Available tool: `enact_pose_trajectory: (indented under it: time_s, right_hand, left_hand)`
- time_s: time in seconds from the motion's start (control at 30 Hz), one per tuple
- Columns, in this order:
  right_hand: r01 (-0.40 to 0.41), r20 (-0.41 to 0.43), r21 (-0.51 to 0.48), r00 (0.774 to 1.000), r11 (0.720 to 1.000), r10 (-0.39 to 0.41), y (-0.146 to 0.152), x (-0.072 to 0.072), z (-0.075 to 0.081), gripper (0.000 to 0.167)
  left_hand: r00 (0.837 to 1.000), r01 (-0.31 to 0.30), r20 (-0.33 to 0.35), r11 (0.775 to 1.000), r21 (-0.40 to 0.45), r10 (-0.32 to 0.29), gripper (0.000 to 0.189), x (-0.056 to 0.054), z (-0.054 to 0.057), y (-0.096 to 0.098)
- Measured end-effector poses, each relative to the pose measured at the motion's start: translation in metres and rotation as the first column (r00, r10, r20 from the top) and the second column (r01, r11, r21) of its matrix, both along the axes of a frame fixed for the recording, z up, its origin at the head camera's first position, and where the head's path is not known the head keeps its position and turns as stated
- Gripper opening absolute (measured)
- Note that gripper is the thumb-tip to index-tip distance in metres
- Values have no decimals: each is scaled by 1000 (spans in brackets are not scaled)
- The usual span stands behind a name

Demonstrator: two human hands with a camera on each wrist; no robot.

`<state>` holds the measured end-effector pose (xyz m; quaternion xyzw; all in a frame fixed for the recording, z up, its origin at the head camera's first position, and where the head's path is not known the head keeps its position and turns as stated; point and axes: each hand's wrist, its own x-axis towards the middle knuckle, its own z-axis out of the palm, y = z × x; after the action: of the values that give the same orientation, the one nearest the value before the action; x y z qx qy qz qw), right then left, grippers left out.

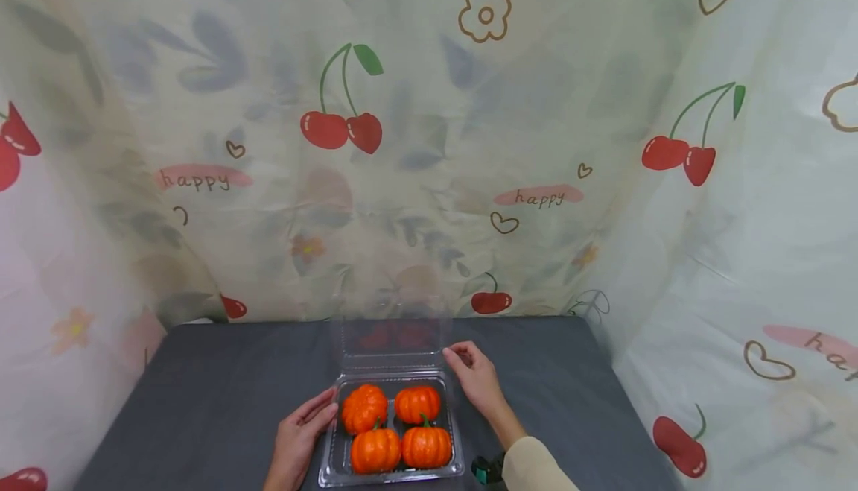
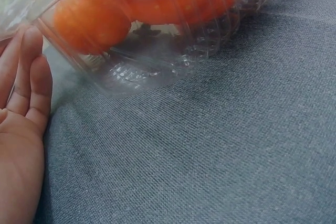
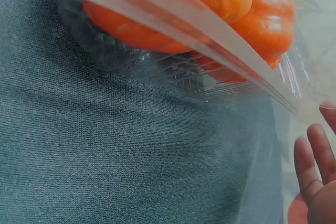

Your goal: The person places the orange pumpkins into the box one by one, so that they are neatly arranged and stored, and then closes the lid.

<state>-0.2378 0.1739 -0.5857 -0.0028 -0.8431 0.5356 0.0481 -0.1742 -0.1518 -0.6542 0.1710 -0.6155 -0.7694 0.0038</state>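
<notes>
A clear plastic clamshell box (image 1: 325, 469) stands on the dark cloth with its lid (image 1: 392, 360) raised at the back. Several small orange pumpkins (image 1: 427, 448) with ribbed sides lie inside; green stems show on some. At the box's left side, my left hand (image 1: 298, 435) touches the rim with nearly straight fingers. The left wrist view shows its fingertips (image 2: 32, 40) by the box's corner. My right hand (image 1: 479, 379) is at the right edge of the lid, near the hinge, and pinches it between thumb and finger. In the right wrist view its other fingers (image 3: 320, 150) are loosely extended.
Dark grey cloth (image 1: 221, 394) covers the table. Beside the right sleeve (image 1: 536, 465) lies a small black and green object (image 1: 485, 469), partly hidden. A printed curtain (image 1: 415, 200) with cherries and hearts surrounds the table at the back and sides.
</notes>
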Motion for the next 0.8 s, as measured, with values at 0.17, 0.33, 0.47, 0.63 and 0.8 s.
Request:
enact_pose_trajectory:
  time_s: [0.17, 0.33, 0.47, 0.63, 0.8]
  right_hand:
    - [9, 6, 8, 1000, 1000, -9, 2, 2, 1, 37]
    - [13, 18, -16, 1000, 1000, -12, 3, 4, 3, 36]
    - [25, 12, -5, 1000, 1000, -25, 2, 6, 3, 34]
    - [31, -3, 22, 1000, 999, -31, 4, 9, 1, 31]
    - [16, -29, 47, 999, 999, -15, 8, 12, -2, 29]
  left_hand:
    - [1000, 4, 18, 1000, -8, -4, 57, -1, 1, 0]
    - [999, 4, 39, 1000, -16, -4, 57, -1, 2, 1]
    - [1000, 5, 31, 1000, -21, -4, 63, 0, 1, 1]
    - [1000, 3, 22, 1000, -17, -2, 65, 0, 0, 1]
    - [1000, 8, 20, 1000, -7, -8, 66, -1, 0, 0]
